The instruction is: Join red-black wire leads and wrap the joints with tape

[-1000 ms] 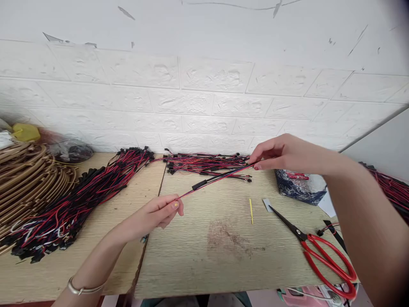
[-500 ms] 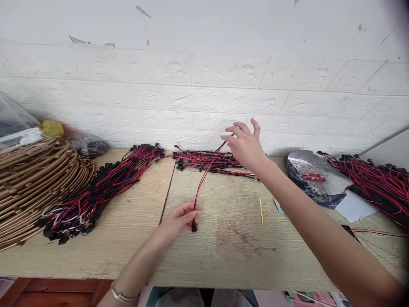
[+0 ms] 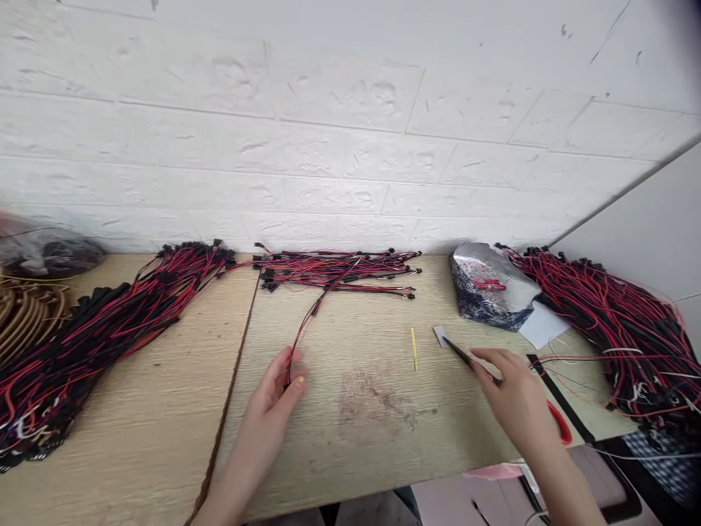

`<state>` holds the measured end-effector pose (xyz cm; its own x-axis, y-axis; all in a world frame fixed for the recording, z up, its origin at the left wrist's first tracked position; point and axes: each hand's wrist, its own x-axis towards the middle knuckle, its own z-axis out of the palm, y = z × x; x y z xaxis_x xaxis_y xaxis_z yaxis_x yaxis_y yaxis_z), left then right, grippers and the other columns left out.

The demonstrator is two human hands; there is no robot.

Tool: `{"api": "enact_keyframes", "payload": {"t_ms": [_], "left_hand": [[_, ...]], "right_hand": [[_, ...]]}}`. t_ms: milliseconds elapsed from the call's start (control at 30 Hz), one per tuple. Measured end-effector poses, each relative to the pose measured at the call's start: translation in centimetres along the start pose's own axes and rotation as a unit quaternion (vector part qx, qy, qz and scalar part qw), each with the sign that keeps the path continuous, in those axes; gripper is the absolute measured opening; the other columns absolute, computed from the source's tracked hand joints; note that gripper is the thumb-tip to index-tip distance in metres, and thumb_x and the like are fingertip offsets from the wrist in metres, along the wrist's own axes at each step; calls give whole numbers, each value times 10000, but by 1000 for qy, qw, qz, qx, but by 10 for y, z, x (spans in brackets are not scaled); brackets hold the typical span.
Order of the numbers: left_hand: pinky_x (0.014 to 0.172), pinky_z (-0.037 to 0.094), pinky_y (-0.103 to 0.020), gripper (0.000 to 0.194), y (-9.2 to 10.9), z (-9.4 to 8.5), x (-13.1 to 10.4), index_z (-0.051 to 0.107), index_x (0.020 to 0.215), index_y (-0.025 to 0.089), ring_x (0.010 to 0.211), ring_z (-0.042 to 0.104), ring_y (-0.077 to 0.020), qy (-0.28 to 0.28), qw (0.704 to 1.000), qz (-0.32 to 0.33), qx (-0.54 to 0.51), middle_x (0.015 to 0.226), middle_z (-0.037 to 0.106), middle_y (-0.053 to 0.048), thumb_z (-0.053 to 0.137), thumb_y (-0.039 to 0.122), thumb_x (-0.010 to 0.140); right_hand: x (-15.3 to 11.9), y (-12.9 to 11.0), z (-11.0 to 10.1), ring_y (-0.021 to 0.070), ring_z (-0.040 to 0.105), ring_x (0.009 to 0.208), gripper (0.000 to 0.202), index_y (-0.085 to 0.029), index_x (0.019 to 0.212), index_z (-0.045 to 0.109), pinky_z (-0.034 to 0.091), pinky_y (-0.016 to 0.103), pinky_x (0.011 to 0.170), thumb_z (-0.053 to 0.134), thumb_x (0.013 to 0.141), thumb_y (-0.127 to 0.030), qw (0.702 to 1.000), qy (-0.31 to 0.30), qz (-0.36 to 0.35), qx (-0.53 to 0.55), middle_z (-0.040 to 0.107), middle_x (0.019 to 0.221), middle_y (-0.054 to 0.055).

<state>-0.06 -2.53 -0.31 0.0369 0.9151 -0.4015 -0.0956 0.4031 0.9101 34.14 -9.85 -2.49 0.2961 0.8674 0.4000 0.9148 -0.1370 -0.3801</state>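
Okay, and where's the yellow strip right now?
In the head view, the yellow strip lies on the table, right of centre, just left of the small grey-white piece at the scissors' tip.

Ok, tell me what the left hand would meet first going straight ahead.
Besides its cable, the left hand would probably meet the middle wire pile by the wall; depth is unclear.

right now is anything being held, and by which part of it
The left hand holds a red-and-black wire by its near end. Whether the right hand grips the scissors under it cannot be told.
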Motion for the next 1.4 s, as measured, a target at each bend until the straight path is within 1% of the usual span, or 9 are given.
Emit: {"api": "enact_keyframes", "payload": {"t_ms": [167,333,500,667,733,833,967,1233,1400], "left_hand": [[842,514,-380,792,-1,2,-2,408,1319,158,1080,600,-297,13,999,30,-1,1404,450,-165,699,407,626],[912,503,-397,714,-8,2,0,412,1265,185,1049,636,-274,3,999,30,-41,1304,554,-155,717,338,637],[960,476,-383,730,-11,12,-3,412,1230,163,1046,645,-247,-6,998,14,-67,1095,681,-131,764,284,603],[903,495,-371,640,-10,22,-7,482,1171,143,950,678,-236,-19,999,14,-45,973,720,-107,748,340,624],[828,514,-362,620,-8,20,-7,491,1168,140,839,696,-224,-12,999,19,-25,939,723,-97,726,390,651],[650,511,-319,638,-6,14,-6,488,1170,138,687,685,-203,-5,1000,15,-3,912,724,-95,724,425,652],[533,446,-268,617,-4,16,-6,482,1156,134,580,627,-160,-14,1000,6,13,819,728,-75,729,390,652],[676,481,-267,499,-9,42,-13,486,1178,204,703,596,-132,22,988,119,96,950,675,-46,660,189,710],[675,484,-271,471,-10,42,-18,507,1186,207,709,602,-146,38,973,150,172,847,655,-19,644,174,737]], "right_hand": [[-46,58,-25,311,646,803,309,-241,892,667,519,456,672,531,738,-472,985,-37,158,-50,676,939,102],[-68,69,-38,335,642,781,291,-268,841,650,509,486,651,553,681,-491,979,-40,193,-51,670,881,93],[-42,-5,-26,315,642,790,237,-264,801,652,511,471,682,567,722,-471,980,-28,194,43,669,927,94],[-13,-113,3,288,616,756,184,-270,798,643,520,425,631,500,850,-374,952,-161,68,252,667,854,107],[-12,-118,7,302,613,765,161,-287,812,635,513,454,663,501,847,-369,960,-133,64,238,663,859,103],[-21,-86,1,315,616,789,156,-285,794,632,494,471,695,530,805,-403,980,-52,106,158,660,859,87],[-35,-57,-9,273,618,747,182,-240,750,649,484,412,673,580,769,-408,974,-43,162,150,661,819,76],[-24,-168,32,207,593,780,169,-213,797,673,460,313,681,606,805,-367,868,-217,133,425,655,828,54],[-4,-178,52,117,437,532,302,-180,637,601,352,256,522,683,696,-464,780,-229,239,530,535,575,-20]]}}
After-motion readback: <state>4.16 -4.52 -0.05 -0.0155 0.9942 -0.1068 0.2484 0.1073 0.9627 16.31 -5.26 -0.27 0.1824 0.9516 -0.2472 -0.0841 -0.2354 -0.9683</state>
